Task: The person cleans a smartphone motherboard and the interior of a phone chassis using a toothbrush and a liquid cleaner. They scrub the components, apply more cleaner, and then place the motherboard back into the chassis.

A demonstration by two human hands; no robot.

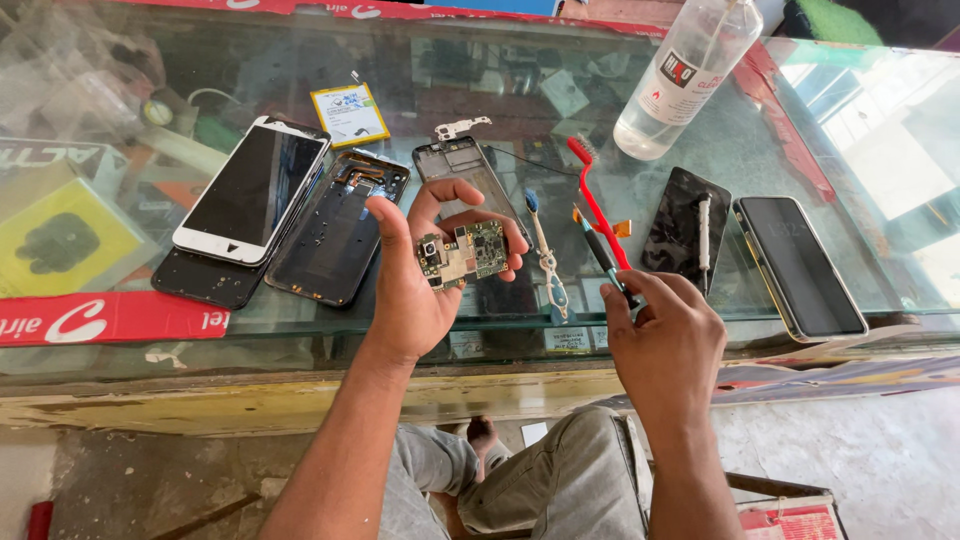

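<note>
Left hand [415, 285] pinches circuit board [464, 253]; right hand [665, 335] grips what looks like tweezers [600, 255].

I saw the small green and tan phone circuit board [463, 254] held up above the glass counter, tilted, component side facing the camera, pinched at its edges. The slim black-handled tool with a metal tip [603, 257] angled up and leftward, tip near the board's right edge, not touching.
</note>
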